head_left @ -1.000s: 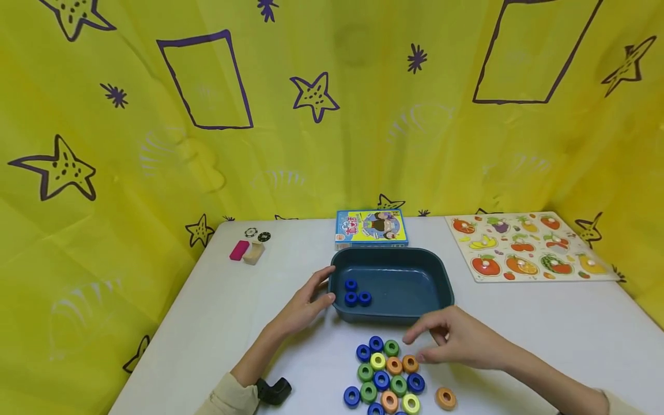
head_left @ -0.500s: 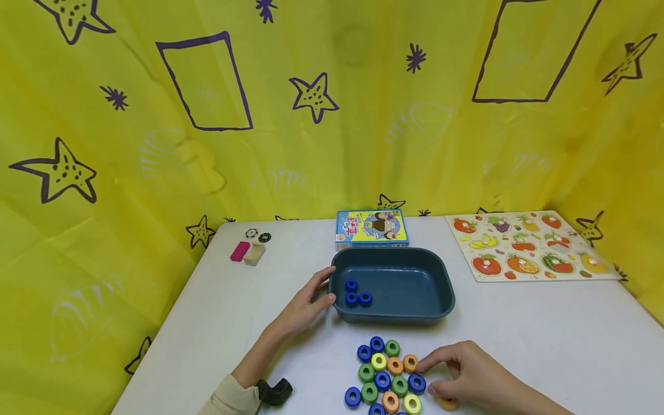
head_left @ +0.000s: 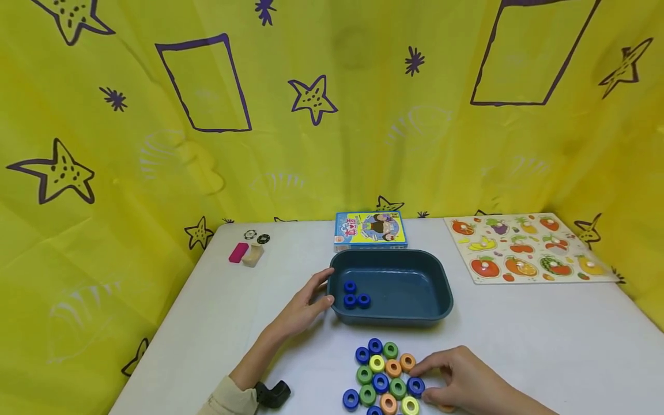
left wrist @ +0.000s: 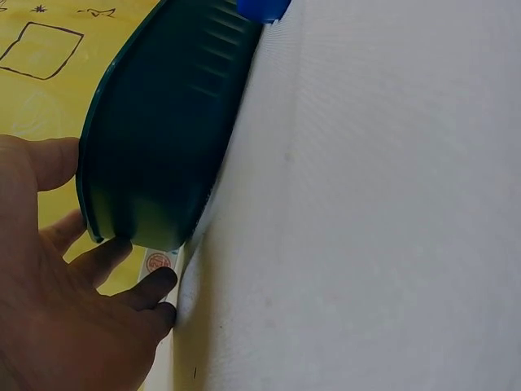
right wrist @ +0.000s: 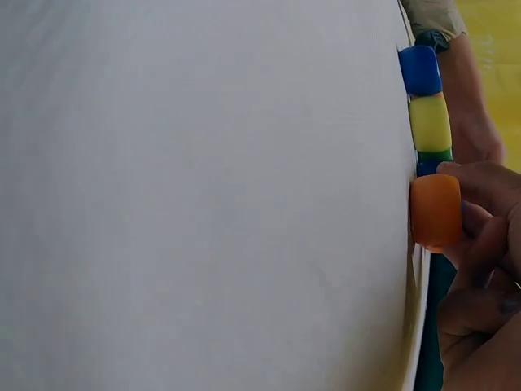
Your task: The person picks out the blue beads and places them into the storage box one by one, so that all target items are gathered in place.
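A dark teal plastic tub (head_left: 425, 314) stands mid-table, with 3 blue rings (head_left: 350, 301) in its left part. My left hand (head_left: 301, 310) rests against the tub's left end, thumb and fingers spread on its outer wall. In front of the tub lies a cluster of small thick rings in blue, green, yellow and orange. At its right edge my right hand (head_left: 467, 377) pinches a blue ring (head_left: 415, 386) between thumb and index finger. An orange ring (right wrist: 436, 212) lies close by, mostly covered by this hand in the head view.
Behind the tub lies a blue and yellow card box (head_left: 370, 229). A fruit puzzle board (head_left: 529, 248) is at the back right. Back left are a pink block (head_left: 238, 252), a pale wooden arch (head_left: 253, 255) and two round chips (head_left: 263, 238). A yellow curtain (head_left: 332, 161) rises behind the table.
My right hand has come down from beside the tub's front, over the orange ring, and left onto the blue ring at the cluster's edge. The left hand has stayed at the tub.
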`<state>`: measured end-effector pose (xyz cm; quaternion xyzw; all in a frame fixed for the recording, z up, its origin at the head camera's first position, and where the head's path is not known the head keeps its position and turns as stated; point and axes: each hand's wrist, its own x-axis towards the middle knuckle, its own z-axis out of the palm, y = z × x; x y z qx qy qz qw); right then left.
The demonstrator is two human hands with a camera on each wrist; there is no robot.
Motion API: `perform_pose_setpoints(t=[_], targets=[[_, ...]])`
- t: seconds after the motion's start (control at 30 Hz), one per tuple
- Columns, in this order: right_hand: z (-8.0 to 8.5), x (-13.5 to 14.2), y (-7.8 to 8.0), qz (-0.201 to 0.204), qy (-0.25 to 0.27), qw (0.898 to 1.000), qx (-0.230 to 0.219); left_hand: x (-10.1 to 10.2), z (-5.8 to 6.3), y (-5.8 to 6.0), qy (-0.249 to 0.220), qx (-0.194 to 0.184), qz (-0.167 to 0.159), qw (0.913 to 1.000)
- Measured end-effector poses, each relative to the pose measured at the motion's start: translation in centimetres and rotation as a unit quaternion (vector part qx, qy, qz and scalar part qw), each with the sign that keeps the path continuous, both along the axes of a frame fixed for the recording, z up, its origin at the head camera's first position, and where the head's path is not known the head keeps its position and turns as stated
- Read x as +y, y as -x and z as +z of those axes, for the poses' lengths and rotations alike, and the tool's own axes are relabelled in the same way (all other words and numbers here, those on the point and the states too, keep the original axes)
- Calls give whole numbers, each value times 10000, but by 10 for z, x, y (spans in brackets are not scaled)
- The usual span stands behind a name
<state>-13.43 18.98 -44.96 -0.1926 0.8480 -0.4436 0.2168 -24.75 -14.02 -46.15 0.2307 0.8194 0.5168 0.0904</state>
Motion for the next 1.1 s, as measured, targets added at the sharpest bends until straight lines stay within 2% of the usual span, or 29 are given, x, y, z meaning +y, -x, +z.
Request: perform_pose_setpoints(t=[0.13, 0.27, 0.37, 0.5, 0.67, 0.77, 1.0, 1.1], targets=[[14, 1, 4, -53, -14, 9998, 170, -2, 1, -1, 45, -28, 25, 10000], [38, 2, 17, -3, 78, 9963, 852, -1, 3, -2, 51, -9, 53, 10000], [55, -3, 36, -99, 188, 9905, 1359, -1, 3, -2, 70, -29, 50, 10000], [66, -16, 73, -345, 252, 9854, 1648, -2, 1, -2, 84, -11, 12, 10000], [54, -39, 124, -541, 270, 9855, 1587, -3, 1, -1, 45, -11, 44, 10000], [42, -52, 146, -519, 316, 9870, 1487, -4, 0, -1, 19, -45, 14, 10000], [19, -67, 173, -416, 266, 9883, 1442, -3, -1, 0, 22, -82, -22, 10000], [14, -69, 181, -448, 180, 9883, 1447, -3, 4, -2, -17, -84, -51, 10000]])
